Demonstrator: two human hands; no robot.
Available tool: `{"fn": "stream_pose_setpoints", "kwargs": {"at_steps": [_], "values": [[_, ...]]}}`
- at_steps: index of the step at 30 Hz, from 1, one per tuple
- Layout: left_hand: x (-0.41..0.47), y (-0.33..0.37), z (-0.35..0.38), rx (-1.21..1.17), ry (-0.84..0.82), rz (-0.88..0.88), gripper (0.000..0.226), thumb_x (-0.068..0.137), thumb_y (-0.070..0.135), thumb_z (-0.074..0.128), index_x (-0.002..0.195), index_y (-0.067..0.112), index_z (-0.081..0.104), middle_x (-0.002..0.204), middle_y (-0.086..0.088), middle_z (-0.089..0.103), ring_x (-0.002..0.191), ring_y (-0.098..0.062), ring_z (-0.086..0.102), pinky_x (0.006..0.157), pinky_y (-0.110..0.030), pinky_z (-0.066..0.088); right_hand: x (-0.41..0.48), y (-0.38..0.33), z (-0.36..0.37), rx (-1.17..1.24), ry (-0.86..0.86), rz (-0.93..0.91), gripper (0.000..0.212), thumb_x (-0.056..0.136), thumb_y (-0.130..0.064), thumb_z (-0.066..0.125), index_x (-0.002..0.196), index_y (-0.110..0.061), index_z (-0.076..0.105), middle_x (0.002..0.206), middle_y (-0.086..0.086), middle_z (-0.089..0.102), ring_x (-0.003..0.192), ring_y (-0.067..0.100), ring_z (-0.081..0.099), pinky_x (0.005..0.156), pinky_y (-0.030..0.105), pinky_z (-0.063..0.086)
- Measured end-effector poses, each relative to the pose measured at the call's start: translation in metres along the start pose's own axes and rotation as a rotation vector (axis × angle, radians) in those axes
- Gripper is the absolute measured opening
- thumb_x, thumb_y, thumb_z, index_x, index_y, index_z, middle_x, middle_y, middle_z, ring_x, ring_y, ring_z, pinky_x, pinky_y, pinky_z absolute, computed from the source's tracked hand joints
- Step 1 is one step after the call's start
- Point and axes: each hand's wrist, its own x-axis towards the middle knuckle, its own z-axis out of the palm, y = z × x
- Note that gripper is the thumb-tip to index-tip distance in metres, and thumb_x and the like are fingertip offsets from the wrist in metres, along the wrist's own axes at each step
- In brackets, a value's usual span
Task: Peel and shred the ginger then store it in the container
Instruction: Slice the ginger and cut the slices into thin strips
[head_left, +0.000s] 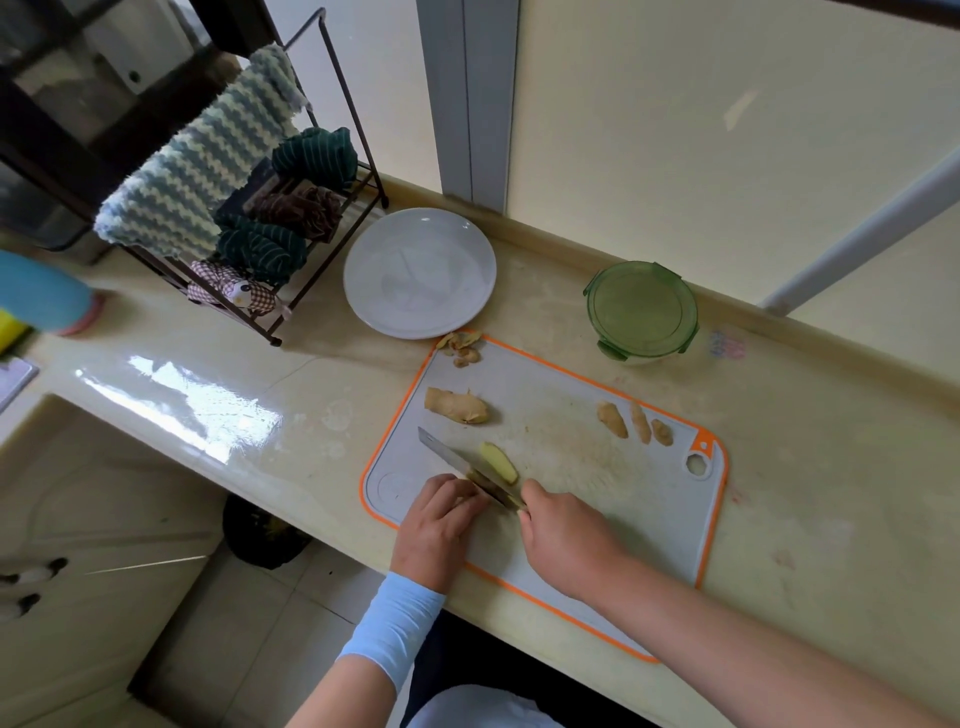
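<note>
Plate (420, 273), lidded green container (641, 310) and peelings (462, 347) beyond the board (571, 452); left fingers (460, 493) around ginger (500, 461), right fingers (536, 496) around knife (451, 456).

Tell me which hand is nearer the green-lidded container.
Right. The right hand grips the knife on the board, short of the container; the left hand holds ginger farther left.

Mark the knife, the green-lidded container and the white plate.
knife (451, 455), head view, middle of blade
green-lidded container (641, 310), head view, lid centre
white plate (420, 273), head view, bare centre
</note>
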Motion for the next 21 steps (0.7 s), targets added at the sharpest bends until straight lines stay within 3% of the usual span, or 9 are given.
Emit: {"fn": "stream_pose_setpoints", "kwargs": {"at_steps": [12,17,21], "values": [[-0.002,0.002,0.0,-0.017,0.043,-0.042,0.021,0.095,0.003,0.054,0.094,0.004,0.075,0.099,-0.007,0.068,0.101,-0.024,0.059,0.09,-0.026,0.049,-0.036,0.005,0.002,-0.082,0.053,-0.003,0.011,0.104,-0.028,0.032,0.105,-0.018,0.037,0.088,0.006,0.065,0.081,0.03,0.064,0.053,0.036,0.03],[-0.002,0.002,0.0,-0.011,0.045,-0.052,0.018,0.093,0.003,0.057,0.095,0.004,0.075,0.101,-0.006,0.067,0.101,-0.023,0.058,0.092,-0.024,0.048,-0.046,0.014,0.002,-0.088,0.029,0.01,0.01,0.104,-0.03,0.031,0.097,-0.022,0.029,0.087,0.003,0.065,0.081,0.029,0.065,0.056,0.035,0.033],[-0.001,0.005,0.0,-0.014,0.065,-0.059,0.03,0.102,0.012,0.048,0.094,0.004,0.075,0.098,-0.007,0.068,0.101,-0.022,0.058,0.094,-0.021,0.046,-0.05,0.014,0.0,-0.129,0.028,-0.003,0.013,0.104,-0.028,0.031,0.109,-0.019,0.038,0.09,0.004,0.066,0.082,0.029,0.065,0.057,0.035,0.032]]}}
